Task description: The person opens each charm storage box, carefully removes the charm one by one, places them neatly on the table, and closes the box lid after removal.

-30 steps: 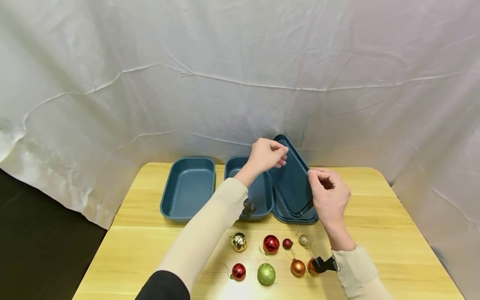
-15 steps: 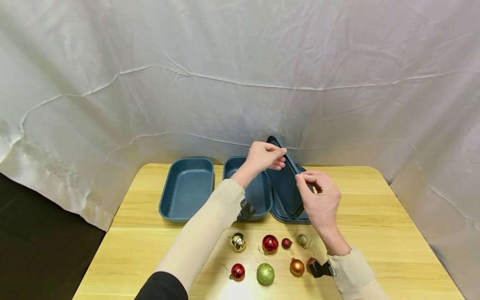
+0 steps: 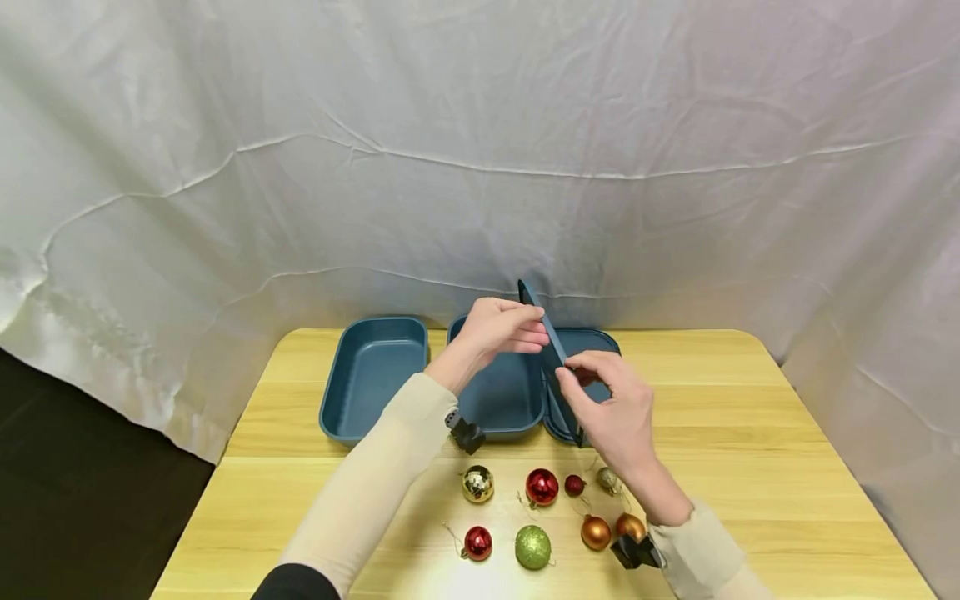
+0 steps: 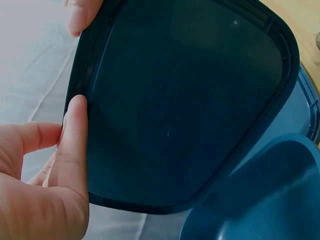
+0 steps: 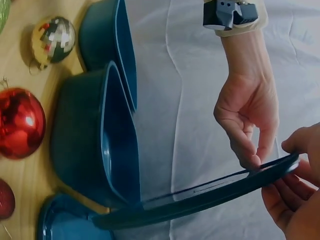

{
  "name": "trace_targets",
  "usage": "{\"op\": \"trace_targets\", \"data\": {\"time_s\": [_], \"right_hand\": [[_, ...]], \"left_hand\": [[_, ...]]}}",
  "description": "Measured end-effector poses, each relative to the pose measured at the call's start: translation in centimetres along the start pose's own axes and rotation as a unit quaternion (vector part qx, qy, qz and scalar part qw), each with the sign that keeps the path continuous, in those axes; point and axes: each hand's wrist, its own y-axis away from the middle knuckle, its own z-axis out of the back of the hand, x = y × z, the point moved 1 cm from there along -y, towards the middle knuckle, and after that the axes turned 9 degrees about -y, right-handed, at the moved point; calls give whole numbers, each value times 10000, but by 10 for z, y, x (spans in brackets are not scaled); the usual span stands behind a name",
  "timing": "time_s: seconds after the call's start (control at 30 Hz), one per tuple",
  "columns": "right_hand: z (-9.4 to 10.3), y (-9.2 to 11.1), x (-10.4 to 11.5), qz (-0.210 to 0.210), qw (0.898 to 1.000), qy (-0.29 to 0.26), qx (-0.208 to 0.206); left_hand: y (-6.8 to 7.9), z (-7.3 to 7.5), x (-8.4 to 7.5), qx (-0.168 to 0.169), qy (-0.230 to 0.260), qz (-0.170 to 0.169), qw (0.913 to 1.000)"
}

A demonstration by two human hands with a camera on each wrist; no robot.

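A dark blue rectangular lid (image 4: 185,105) is held on edge, tilted, above the right side of the middle container. My left hand (image 3: 495,330) pinches its raised edge between thumb and fingers. Lower on the same edge, the right hand (image 3: 617,408) grips it with thumb and fingertips. In the right wrist view the lid (image 5: 200,202) appears almost edge-on, both hands at one end. Under it, another blue lid (image 3: 592,340) lies flat on the table. The blue middle container (image 3: 495,408) stands left of that lid, partly hidden by the left hand.
A second open blue container (image 3: 378,379) stands at the left. Nearer the front lie several ornament balls, among them a gold one (image 3: 477,483), a large red one (image 3: 542,487), a glittery green one (image 3: 532,547) and an orange one (image 3: 596,532). A white curtain (image 3: 480,167) hangs behind the table.
The held lid has turned from showing its broad face to nearly edge-on and shifted left. Both hands have moved left and slightly down with it, uncovering more of the flat lid.
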Motion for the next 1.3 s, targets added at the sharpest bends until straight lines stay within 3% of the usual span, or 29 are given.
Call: {"op": "trace_targets", "data": {"time_s": [0.2,0.37,0.63,0.87,1.07,1.3], "right_hand": [[0,3,-5,-273,9996,-4,-16],[7,2,-25,-978,9950,218,23],[5,9,-68,-2160,9676,912,936],[-4,19,-102,-2703,9441,1108,1531],[-8,24,-117,-2909,9342,1129,1732],[-7,25,-119,-3287,9249,888,1693]], "left_hand": [[2,16,13,-49,-32,-82,9999],[5,30,27,-206,-73,-28,9998],[6,53,51,-451,-136,62,9989],[5,70,72,-674,-77,230,9974],[5,76,84,-703,31,394,9967],[4,78,94,-755,34,519,9958]]}}
